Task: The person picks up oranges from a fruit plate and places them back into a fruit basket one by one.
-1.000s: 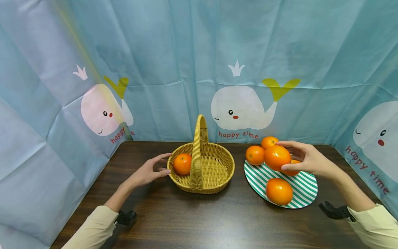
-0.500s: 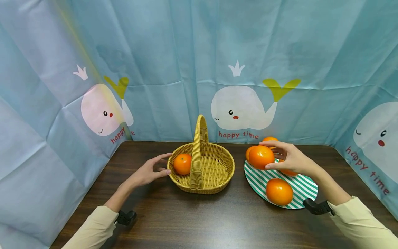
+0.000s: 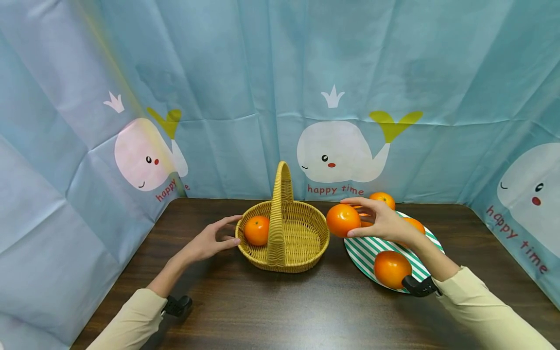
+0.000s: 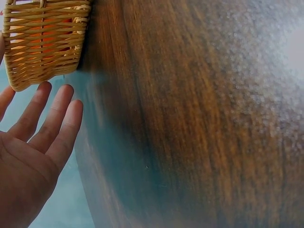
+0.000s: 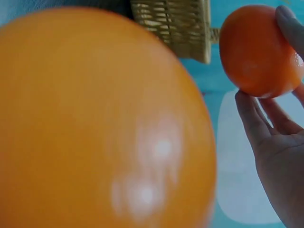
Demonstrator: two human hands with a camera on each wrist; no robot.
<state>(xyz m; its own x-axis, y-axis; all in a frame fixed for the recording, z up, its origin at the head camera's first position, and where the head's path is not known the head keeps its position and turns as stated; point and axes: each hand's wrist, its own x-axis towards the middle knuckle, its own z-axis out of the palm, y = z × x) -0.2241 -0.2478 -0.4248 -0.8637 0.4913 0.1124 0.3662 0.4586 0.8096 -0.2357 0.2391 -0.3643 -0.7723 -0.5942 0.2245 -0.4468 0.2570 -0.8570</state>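
Item, step in hand: judged to be a transfer, midway between mat and basket – the held orange (image 3: 343, 220) is off the tabletop (image 3: 306, 311) and just beside the basket's right rim.

Item, next move: would seem to call for a short leftward carry over that rim, into the free space right of the handle (image 3: 276, 223), then a gentle release.

Item, right hand (image 3: 380, 221): reaching leftward, thumb nearer the person, fingers on the far side, the held orange pinched between them at the fingertips.

Item, left hand (image 3: 207, 240): fingers spread and relaxed, gripping nothing, fingertips at the basket's left rim; whether they touch is hard to tell.

Item, basket (image 3: 302, 265): yellow, woven, upright, between the two hands; basket orange (image 3: 256, 230) inside, just right of the left hand.

Item, striped mat (image 3: 363, 253): partly under the right hand and forearm. About it – near orange (image 3: 393, 270), nearer the person than the right hand; far orange (image 3: 382, 199), beyond that hand; right orange (image 3: 414, 224), partly covered by the wrist; hidden orange (image 3: 366, 224), glimpsed behind the fingers
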